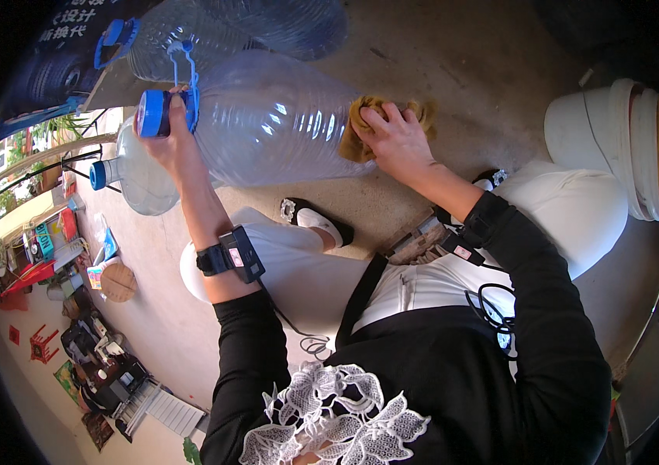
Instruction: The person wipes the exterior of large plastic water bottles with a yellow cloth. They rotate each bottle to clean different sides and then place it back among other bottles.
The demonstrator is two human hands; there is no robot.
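A large clear plastic water bottle (271, 116) lies across the space before my knees, its neck to the left. My left hand (169, 131) grips it at the neck, thumb beside the blue screw cap (153, 113). A blue carry handle (193, 81) stands up from the neck behind that hand. My right hand (393, 136) presses a yellow-brown cloth (364, 128) against the bottle's base end, fingers bunched into the fabric. Part of the base is hidden by the cloth and hand.
More large clear bottles (184, 40) lie just beyond, one with a blue cap. Another blue-capped bottle (146, 174) is left of my left forearm. Stacked buckets (588, 128) stand at right. A round wooden stool (118, 282) is at left. Cabled devices (242, 256) are strapped to my arms.
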